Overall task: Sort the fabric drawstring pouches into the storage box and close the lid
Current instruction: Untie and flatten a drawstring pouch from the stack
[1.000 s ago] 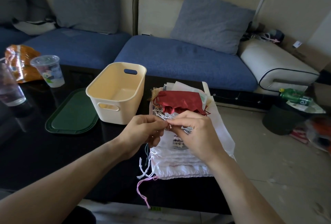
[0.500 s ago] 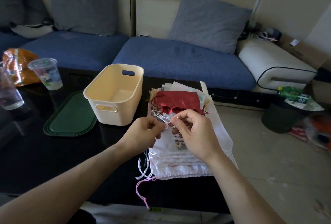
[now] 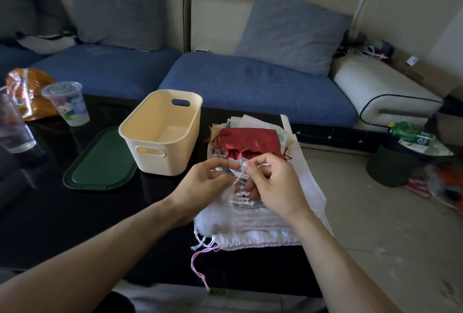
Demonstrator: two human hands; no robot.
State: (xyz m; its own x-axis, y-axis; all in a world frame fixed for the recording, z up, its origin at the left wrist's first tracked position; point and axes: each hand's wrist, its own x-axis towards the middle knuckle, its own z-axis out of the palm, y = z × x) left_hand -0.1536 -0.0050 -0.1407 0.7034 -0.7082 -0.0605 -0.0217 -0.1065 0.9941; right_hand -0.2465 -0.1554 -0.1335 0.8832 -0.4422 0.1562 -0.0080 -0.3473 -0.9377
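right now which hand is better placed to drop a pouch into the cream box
Left, probably. The left hand is on the side of the open cream plastic storage box, left of the pile of fabric drawstring pouches; the right hand would have to cross over.

I see a glossy black table (image 3: pixel 75 212) w/ everything sitting on it. Centre: cream storage box (image 3: pixel 160 134), open top, nothing inside, cutout handle on near & far ends. Touching its left side, flat on the top: dark green lid (image 3: pixel 100 162). Far left: clear plastic cup (image 3: pixel 66 103) w/ printed picture & dome lid, upright; orange crinkly bag (image 3: pixel 27 89) just behind it; another clear cup (image 3: pixel 12 127) at the left edge, partly cut off. Right of the box: pile of fabric pouches (image 3: pixel 263 222), mostly white, red pouch (image 3: pixel 250 141) on the far part, overhanging the table's right edge. White strings & a pink cord (image 3: pixel 198 266) trail off the near left corner of the pile.
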